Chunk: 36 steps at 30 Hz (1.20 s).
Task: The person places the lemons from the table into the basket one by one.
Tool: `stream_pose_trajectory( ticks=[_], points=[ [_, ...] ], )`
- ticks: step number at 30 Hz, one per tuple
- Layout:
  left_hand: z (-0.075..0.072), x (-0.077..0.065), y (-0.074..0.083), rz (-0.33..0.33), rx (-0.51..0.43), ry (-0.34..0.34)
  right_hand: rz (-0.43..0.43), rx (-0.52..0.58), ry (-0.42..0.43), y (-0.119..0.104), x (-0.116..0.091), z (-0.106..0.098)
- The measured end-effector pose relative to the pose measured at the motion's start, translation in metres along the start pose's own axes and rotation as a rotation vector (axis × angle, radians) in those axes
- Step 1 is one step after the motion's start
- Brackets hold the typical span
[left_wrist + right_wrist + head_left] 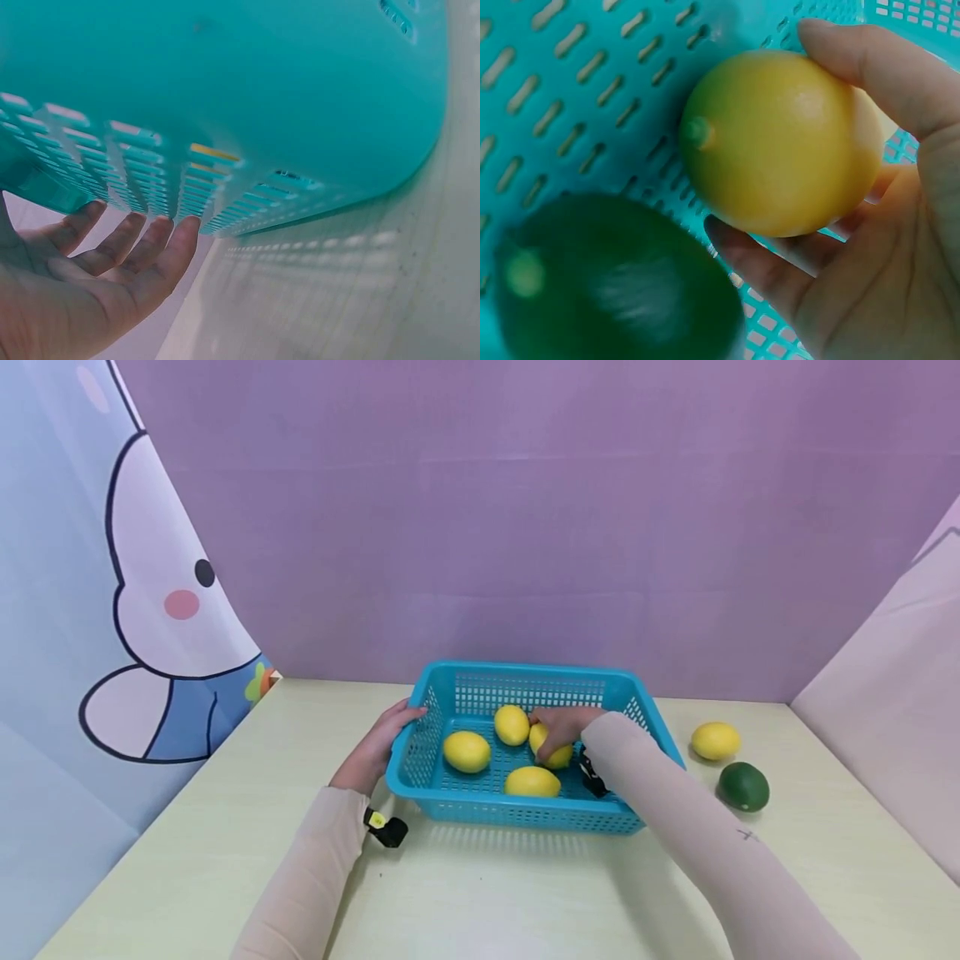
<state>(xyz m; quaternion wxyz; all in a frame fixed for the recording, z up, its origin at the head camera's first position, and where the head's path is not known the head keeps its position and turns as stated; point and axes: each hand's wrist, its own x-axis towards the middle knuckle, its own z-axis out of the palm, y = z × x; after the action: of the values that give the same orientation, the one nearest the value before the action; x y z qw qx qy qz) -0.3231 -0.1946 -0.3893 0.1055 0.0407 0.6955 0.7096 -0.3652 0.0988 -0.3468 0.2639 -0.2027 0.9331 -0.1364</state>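
A blue plastic basket (517,814) with perforated walls stands on the table, holding several lemons. My left hand (384,739) grips its left rim; in the left wrist view, the fingers (169,251) lie against the outer wall. Inside the basket, my right hand (566,727) holds a lemon (780,142), thumb on one side and fingers on the other. Beside it in the right wrist view is a dark green oval fruit (622,277), hidden in the head view. Other lemons lie near the right hand: one behind (512,725), one at the left (467,752), one in front (532,782).
Right of the basket, another lemon (716,741) and a dark green oval fruit (743,787) lie on the pale table (480,902). A purple cloth (480,527) hangs behind the table, with a cartoon-printed cloth (67,610) at the left.
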Motion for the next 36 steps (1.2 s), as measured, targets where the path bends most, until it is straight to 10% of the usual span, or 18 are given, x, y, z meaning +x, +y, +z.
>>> stream_pose_trajectory(
  ticks=[15,36],
  points=[
    [-0.001,-0.002,-0.002,-0.003,0.002,-0.016,-0.035,0.026,-0.025,0.018,-0.016,-0.019],
    [-0.002,-0.003,0.002,0.003,0.000,-0.019,-0.228,0.392,0.155,0.062,-0.077,-0.059]
  ],
)
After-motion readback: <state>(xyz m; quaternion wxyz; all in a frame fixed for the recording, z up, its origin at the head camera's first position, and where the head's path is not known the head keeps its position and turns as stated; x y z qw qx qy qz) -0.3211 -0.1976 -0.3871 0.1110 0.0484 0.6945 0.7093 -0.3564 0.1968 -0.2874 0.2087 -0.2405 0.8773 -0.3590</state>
